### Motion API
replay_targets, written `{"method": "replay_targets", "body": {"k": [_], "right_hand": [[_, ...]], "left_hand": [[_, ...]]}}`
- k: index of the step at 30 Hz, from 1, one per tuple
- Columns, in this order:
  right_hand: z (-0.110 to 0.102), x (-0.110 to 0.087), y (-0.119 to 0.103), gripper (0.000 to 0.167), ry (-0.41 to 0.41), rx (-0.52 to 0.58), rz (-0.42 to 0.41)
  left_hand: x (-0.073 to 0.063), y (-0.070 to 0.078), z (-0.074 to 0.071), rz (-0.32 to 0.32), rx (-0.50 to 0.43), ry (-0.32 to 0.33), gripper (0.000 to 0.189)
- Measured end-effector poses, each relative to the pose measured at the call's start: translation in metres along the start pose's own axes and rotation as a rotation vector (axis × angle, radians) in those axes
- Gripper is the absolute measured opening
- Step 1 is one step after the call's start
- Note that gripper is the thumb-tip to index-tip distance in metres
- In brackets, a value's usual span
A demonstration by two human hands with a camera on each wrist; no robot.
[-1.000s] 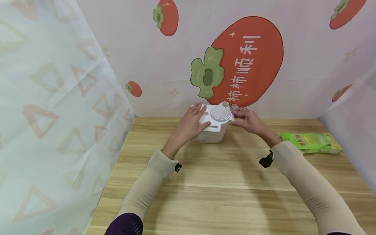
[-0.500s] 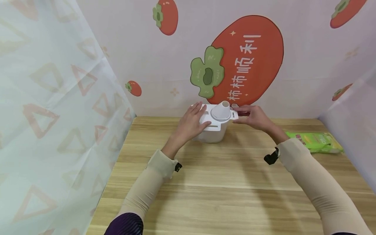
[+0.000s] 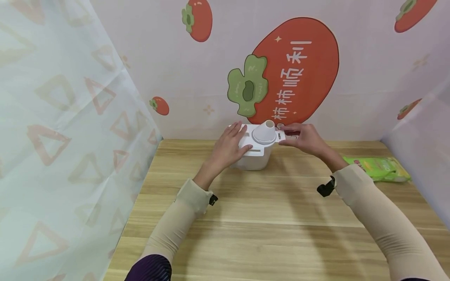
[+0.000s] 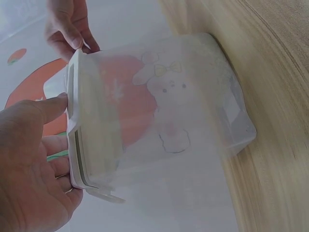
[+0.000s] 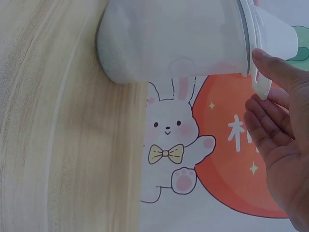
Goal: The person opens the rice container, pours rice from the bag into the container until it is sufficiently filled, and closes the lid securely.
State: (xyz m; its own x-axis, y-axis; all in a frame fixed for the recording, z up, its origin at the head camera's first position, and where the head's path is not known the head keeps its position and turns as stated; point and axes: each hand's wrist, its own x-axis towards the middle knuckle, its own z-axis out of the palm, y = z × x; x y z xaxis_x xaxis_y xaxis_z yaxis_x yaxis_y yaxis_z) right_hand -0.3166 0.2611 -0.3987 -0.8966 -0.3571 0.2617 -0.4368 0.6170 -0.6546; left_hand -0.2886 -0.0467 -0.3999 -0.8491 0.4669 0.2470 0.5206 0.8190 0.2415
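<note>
A translucent white plastic storage box (image 3: 254,163) stands upright on the table against the back wall. Its white lid (image 3: 257,151) carries a cone-shaped spout (image 3: 264,134) with a round opening on top. Fingers spread, my left hand (image 3: 229,146) rests on the left part of the lid; in the left wrist view its thumb lies along a slotted side latch. My right hand (image 3: 305,139) pinches the right-hand latch (image 3: 280,136), which sticks out sideways from the lid. The right wrist view has the thumb above that latch (image 5: 261,86) and the fingertips beneath it.
A green and yellow packet (image 3: 381,169) lies at the right end of the wooden table (image 3: 253,234). Close behind the box rises a wall sheet (image 3: 197,70) printed with persimmons, and another patterned sheet (image 3: 70,156) borders the left side.
My right hand has moved slightly right and up, and the right-hand latch has swung outward from the box's side into view. My left hand has stayed on the lid.
</note>
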Motion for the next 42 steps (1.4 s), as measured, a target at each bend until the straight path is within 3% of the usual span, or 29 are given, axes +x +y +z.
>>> {"method": "replay_targets", "body": {"k": [12,21,31,37,42], "right_hand": [[-0.002,-0.006,0.0,0.058,0.034,0.003,-0.017],[0.003,-0.011,0.003,0.057,-0.004,0.065,-0.021],[0.004,-0.01,0.006,0.06,-0.02,0.059,-0.046],[0.004,-0.007,-0.002,0.071,-0.068,0.074,0.003],[0.006,-0.001,-0.007,0.074,-0.096,0.115,-0.011]], "left_hand": [[0.003,0.003,0.003,-0.002,0.023,-0.013,0.076],[0.002,0.003,0.003,0.002,0.043,-0.015,0.076],[0.001,0.003,0.002,0.008,0.076,-0.021,0.074],[0.001,0.006,-0.002,-0.029,0.111,-0.059,0.074],[-0.001,0.012,-0.007,-0.086,0.133,-0.059,0.074]]}}
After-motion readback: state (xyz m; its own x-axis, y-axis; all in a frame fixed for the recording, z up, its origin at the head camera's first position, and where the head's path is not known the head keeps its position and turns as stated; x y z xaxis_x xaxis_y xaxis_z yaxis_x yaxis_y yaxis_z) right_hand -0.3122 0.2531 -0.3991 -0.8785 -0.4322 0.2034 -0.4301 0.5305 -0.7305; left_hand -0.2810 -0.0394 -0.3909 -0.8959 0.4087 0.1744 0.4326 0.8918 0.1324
